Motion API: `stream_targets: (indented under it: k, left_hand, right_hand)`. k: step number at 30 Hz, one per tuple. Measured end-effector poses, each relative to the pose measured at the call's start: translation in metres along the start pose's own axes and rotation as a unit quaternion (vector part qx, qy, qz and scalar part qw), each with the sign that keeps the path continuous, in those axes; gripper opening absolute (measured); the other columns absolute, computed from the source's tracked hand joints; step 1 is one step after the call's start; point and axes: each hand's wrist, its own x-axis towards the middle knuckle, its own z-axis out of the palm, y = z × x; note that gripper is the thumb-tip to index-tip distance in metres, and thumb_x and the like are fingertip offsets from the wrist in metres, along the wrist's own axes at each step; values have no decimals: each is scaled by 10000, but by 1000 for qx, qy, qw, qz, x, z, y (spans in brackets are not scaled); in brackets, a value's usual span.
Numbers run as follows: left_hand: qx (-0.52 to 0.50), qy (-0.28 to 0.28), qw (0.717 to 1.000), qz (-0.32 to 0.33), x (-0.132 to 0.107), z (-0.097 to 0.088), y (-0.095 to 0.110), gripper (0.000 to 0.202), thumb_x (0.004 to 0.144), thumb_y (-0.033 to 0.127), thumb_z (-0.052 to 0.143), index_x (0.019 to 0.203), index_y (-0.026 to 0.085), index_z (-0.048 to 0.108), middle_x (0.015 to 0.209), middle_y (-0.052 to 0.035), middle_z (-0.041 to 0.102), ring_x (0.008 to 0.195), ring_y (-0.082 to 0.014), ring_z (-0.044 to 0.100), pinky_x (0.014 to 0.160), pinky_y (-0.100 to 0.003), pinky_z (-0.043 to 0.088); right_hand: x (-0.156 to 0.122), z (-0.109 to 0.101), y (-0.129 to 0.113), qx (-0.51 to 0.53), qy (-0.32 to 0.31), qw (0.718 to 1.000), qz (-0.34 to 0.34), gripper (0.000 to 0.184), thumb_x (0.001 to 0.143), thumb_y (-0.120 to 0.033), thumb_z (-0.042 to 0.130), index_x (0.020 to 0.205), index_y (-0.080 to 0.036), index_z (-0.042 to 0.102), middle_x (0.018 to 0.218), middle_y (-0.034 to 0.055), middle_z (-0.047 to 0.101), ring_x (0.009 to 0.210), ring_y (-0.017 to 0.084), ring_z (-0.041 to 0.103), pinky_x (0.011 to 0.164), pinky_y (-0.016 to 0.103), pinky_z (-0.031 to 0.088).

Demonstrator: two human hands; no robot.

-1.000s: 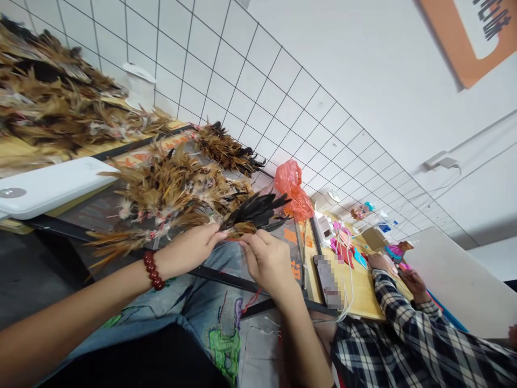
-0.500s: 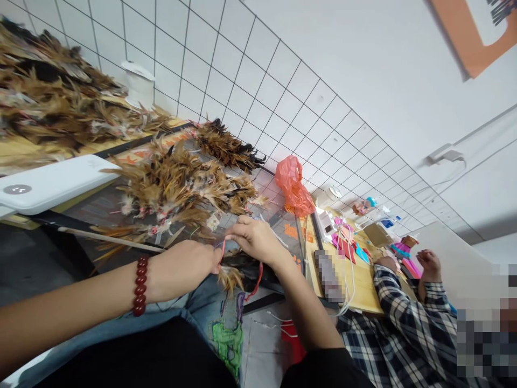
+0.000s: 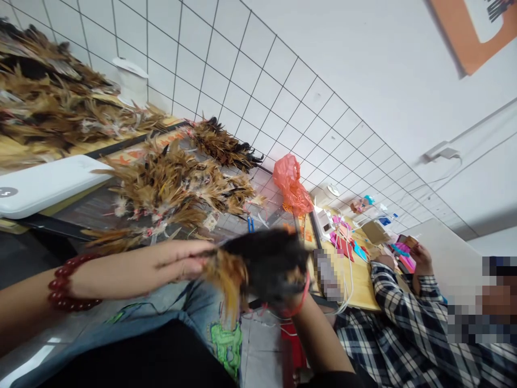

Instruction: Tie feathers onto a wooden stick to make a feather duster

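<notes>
Grip: left hand (image 3: 165,267) pinches narrow on the brown end of the bundle (image 3: 269,261); right hand (image 3: 298,303) is mostly hidden behind the black end, so can't tell how it closes.
Bundle: feathers, brown and black, up in front of the near edge of the table (image 3: 95,202), between the hands; motion-blurred.
Cord: red (image 3: 306,288), curves by the right wrist at the black end; can't tell if it's knotted.
Pile: brown bunches (image 3: 173,183) just beyond the hands, pink-red bits at several bases; I'd count these as tied.
Far bunch: darker tips (image 3: 228,144), near the wall grid (image 3: 212,29); looks made up too.
Heap: big lot of feathers (image 3: 48,105) far left; can't tell tied from loose.
Progress: my read, many done, one in work.
Remaining: cord not visibly secured, bundle not laid down.
</notes>
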Motion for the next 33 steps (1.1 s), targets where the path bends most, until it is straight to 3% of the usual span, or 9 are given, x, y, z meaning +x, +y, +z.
stream_targets:
  k: [2,5,12,17,20,23,26,29,33]
  left_hand:
    - [-143,-3,988,-63,7,-4,-5,193,793,373,702,806,183,673,579,5,515,450,-78,395,381,-157,261]
    - [-338,17,937,-87,20,-9,-16,301,861,354,649,671,144,548,571,21,413,432,-31,270,370,-130,224]
    - [-539,20,833,-120,37,-11,-34,129,949,197,484,874,122,557,613,36,392,405,-40,342,338,-128,322]
    - [-556,43,824,-101,35,-9,-35,146,964,158,426,868,116,527,645,28,392,423,-49,409,352,-137,355]
    - [-519,64,849,-78,31,-16,-32,176,969,125,381,882,94,531,645,33,384,422,-39,391,363,-135,357]
    - [-495,107,860,-66,29,-23,-32,187,963,104,367,848,95,514,629,40,371,418,-34,368,359,-134,344]
    - [-498,133,852,-94,29,-24,-33,213,967,103,367,785,122,475,623,41,368,426,-27,353,361,-120,321]
    - [-529,140,830,-111,34,-19,-33,191,980,139,385,825,123,496,635,43,372,438,-18,339,371,-106,302]
    - [-539,143,823,-107,41,-13,-33,171,960,151,447,802,117,502,648,38,373,445,-13,328,373,-111,292]
  right_hand:
    - [-11,-2,4,52,-44,998,18,343,891,-372,587,753,-91,728,455,-71,448,409,72,345,340,175,334]
    - [-25,1,5,258,-171,946,97,348,813,-468,698,850,-122,710,479,-99,326,401,45,203,359,170,175]
    - [-48,7,4,345,36,931,111,353,761,-490,731,773,-152,629,450,-120,263,392,34,118,373,196,77]
    - [-45,6,3,291,45,947,127,360,762,-505,709,760,-154,631,426,-120,265,377,41,118,376,215,62]
    - [-34,-2,-2,226,-5,968,106,376,809,-533,658,776,-159,656,431,-110,288,387,53,174,395,201,149]
    - [-5,-23,-9,79,-89,993,4,347,861,-507,625,934,-182,719,675,-12,611,613,113,528,606,231,426]
    - [47,-48,-9,-91,22,992,-85,279,925,-370,561,1109,-213,701,1077,62,695,995,186,605,910,327,447]
    - [108,-57,-2,-285,152,944,-68,254,934,-182,508,1077,-179,718,1102,96,691,1034,200,583,960,340,414]
    - [158,-51,7,-464,122,877,-11,270,950,-226,515,1144,-227,703,1179,104,650,1103,244,534,942,369,403]
